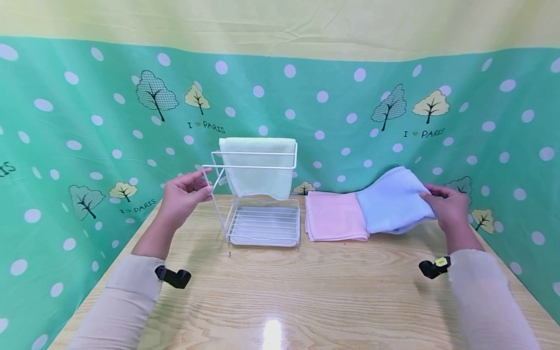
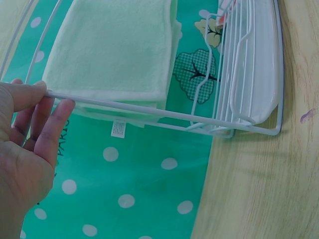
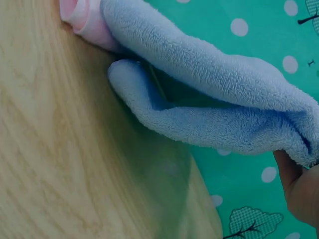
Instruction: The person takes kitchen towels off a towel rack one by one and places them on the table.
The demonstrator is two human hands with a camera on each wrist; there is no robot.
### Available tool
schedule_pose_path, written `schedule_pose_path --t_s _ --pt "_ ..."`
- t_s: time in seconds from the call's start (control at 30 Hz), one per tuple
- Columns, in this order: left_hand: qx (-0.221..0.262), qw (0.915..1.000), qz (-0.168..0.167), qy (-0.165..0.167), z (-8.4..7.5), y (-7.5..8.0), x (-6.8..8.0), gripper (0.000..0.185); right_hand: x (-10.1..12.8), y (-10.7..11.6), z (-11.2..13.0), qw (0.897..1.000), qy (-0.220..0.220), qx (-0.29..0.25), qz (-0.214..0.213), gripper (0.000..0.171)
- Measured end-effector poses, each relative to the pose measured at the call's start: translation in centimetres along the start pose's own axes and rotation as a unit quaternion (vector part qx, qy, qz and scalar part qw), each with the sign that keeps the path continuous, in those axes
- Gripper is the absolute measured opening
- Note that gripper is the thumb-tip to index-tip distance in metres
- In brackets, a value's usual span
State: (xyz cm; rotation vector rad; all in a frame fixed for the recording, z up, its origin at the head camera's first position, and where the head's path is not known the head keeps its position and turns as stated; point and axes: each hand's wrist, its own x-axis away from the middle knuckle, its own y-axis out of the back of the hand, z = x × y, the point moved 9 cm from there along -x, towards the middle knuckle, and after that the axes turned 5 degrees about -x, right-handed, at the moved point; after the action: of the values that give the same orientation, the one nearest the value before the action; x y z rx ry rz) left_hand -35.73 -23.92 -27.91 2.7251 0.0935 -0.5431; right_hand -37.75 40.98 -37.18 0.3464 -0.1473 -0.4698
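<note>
With thumb and fingers my left hand pinches the upper left bar of a white wire rack. A pale green towel hangs over the rack's top rail, its small white label showing in the left wrist view. On the right, my right hand grips the right edge of a folded blue towel and lifts that side off the table. The blue towel's left end lies on a folded pink towel. In the right wrist view the blue layers sag apart, and only part of the hand shows.
A white tray sits under wires at the rack's base. The wooden table reaches back to a green dotted curtain behind and at both sides. Black wrist cameras are strapped on both sleeves.
</note>
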Motion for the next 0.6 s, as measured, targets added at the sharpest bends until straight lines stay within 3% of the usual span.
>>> schedule_pose_path --t_s 0.33,0.6 --pt "-0.003 1.0 0.001 0.003 0.0 -0.2 0.0 0.043 -0.3 1.0 -2.2 0.997 0.055 0.058 -0.013 0.06" --pt "-0.005 1.0 -0.001 -0.001 0.0 -0.1 0.0 0.042 -0.6 1.5 -3.4 0.996 0.058 0.061 -0.015 0.058"
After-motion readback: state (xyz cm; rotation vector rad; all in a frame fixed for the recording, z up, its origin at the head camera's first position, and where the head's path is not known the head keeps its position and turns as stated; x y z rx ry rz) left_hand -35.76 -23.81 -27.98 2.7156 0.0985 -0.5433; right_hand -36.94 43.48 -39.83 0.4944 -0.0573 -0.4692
